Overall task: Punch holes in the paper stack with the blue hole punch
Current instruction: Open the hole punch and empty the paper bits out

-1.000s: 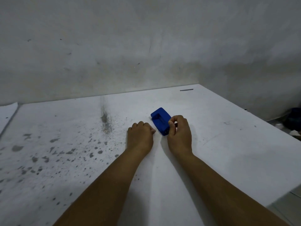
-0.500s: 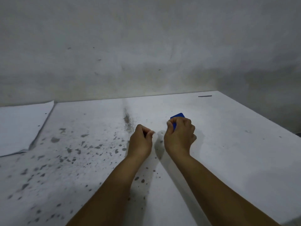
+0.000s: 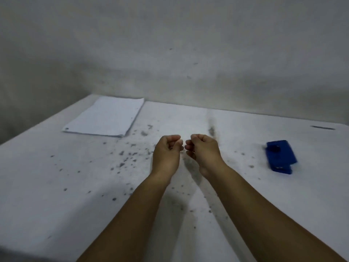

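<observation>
The blue hole punch (image 3: 280,156) lies on the white table (image 3: 56,186) at the right, with no hand on it. A white paper stack (image 3: 105,117) rests flat at the far left, with a small hole visible near its front left corner. My left hand (image 3: 166,154) and my right hand (image 3: 203,150) hover side by side above the middle of the table, between stack and punch. Both have their fingers curled in loosely and hold nothing.
Dark specks and a grey smear (image 3: 211,129) mark the table's middle. A grey wall (image 3: 170,53) rises right behind the table's far edge. A short dark mark (image 3: 323,127) sits at the far right. The table's left edge drops off beside the stack.
My right hand has let go of the hole punch, which now lies apart at the right. The view has swung left, bringing the paper stack fully into sight. Both hands have drawn together.
</observation>
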